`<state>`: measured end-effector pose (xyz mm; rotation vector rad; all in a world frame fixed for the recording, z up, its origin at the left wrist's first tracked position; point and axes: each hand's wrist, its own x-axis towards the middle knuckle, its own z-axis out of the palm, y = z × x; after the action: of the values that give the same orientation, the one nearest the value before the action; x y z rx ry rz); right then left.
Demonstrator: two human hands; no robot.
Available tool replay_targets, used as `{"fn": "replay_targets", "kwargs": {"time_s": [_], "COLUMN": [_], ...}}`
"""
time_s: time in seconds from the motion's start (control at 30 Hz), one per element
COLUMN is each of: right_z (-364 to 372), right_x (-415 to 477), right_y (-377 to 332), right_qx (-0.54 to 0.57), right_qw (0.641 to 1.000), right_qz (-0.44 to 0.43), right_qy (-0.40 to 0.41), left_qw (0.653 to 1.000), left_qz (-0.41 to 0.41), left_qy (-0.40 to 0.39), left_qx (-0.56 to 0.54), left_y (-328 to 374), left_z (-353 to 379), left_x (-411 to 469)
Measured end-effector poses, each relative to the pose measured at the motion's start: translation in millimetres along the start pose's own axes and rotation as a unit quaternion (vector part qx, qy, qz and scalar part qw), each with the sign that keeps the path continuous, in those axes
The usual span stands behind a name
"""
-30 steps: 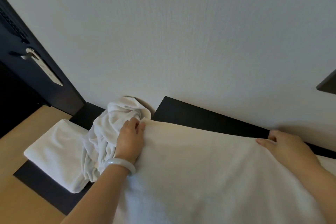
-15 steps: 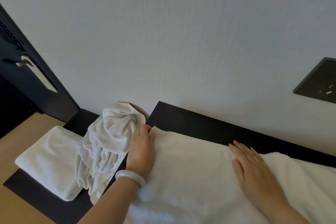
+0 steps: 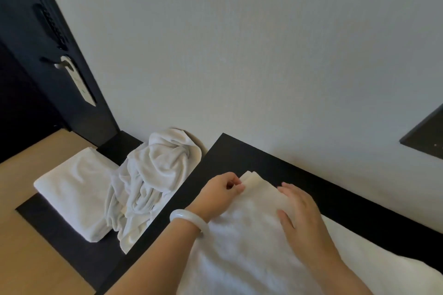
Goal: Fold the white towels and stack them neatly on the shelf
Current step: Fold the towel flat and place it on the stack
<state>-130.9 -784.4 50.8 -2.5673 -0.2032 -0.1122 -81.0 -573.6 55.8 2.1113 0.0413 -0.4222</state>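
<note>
A white towel [image 3: 249, 242] lies folded lengthwise on a black surface [image 3: 239, 153] along the wall. My left hand [image 3: 221, 190], with a pale bangle on the wrist, pinches the towel's far left corner. My right hand [image 3: 303, 213] rests flat on the towel just right of that corner, fingers spread. On a lower black shelf [image 3: 60, 237] to the left sit a neatly folded white towel [image 3: 72, 187] and a crumpled white towel [image 3: 148, 182] heaped against the wall.
A white wall rises directly behind the surface. A dark door with a metal handle and a hanging tag [image 3: 79, 81] stands at far left. Light wooden floor [image 3: 24, 258] lies below the shelf. A dark panel [image 3: 426, 136] hangs on the wall at right.
The towel's far edge has been drawn toward me, baring more black surface. My right hand slid left close to my left hand, which now pinches the corner.
</note>
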Motion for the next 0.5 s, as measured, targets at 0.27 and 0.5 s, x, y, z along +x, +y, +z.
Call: {"fn": "replay_targets", "kwargs": {"time_s": [0.27,0.5], "right_z": [-1.4,-30.4], "right_x": [86.2,115.5], "right_y": [-29.6,-37.2], "right_qx": [0.152,0.151], "right_qw": [0.971,0.948], "right_qz": [0.018,0.047], "right_qy": [-0.186,-0.276], "left_qw": [0.991,0.993], "left_qz": [0.068,0.046], "left_qy": [0.096,0.068], "left_qx": [-0.068,-0.081], "left_y": [-12.8,-6.6], "left_z": [11.6,-3.0], "left_x": [-13.2,-19.9]}}
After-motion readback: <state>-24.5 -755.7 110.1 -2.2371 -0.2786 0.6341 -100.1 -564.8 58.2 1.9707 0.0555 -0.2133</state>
